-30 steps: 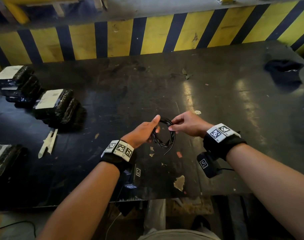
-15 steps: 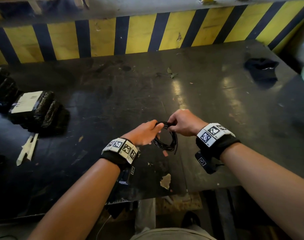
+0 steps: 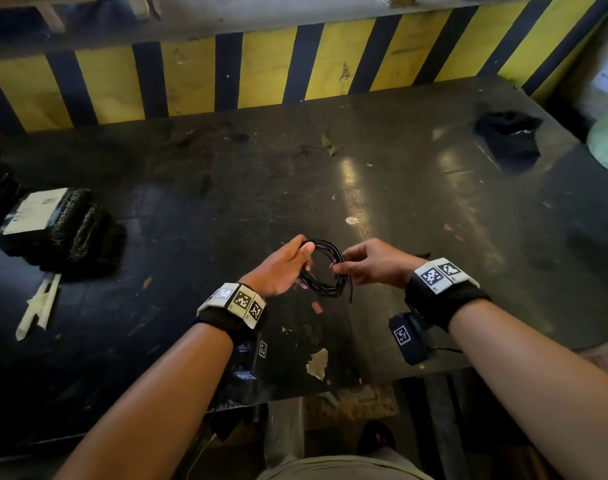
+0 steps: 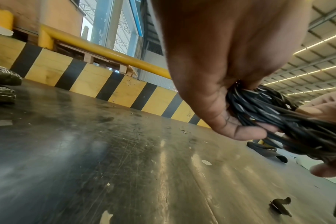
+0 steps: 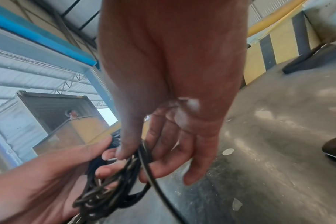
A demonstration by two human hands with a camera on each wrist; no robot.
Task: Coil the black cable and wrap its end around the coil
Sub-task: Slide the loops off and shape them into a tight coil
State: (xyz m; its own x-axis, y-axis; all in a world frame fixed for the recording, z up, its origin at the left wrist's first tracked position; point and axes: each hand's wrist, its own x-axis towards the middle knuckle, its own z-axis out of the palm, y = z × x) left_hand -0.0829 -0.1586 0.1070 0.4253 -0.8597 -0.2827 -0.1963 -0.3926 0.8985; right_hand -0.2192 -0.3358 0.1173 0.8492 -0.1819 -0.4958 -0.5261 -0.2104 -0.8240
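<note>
Black cable, wound into a small coil of several loops, hangs in the air between the two hands above the dark table. The left hand grips the coil's left side, thumb on top and fingers curled under the bundled strands; the left wrist view shows the loops pressed between thumb and fingertips. The right hand pinches the coil's right side between thumb and forefinger, its other fingers loosely extended below. A loose cable end drops just beneath the right fingertips, below the coil; in the right wrist view this single strand runs down past those fingers.

Both wrists wear black bands carrying white square-pattern marker tags; no letters can be read on them. Well off to the left of the left hand lie black wrapped bundles with a pale label whose print is too small to read. Far beyond the right hand lies a dark cloth. Behind everything runs a yellow-and-black striped barrier.
</note>
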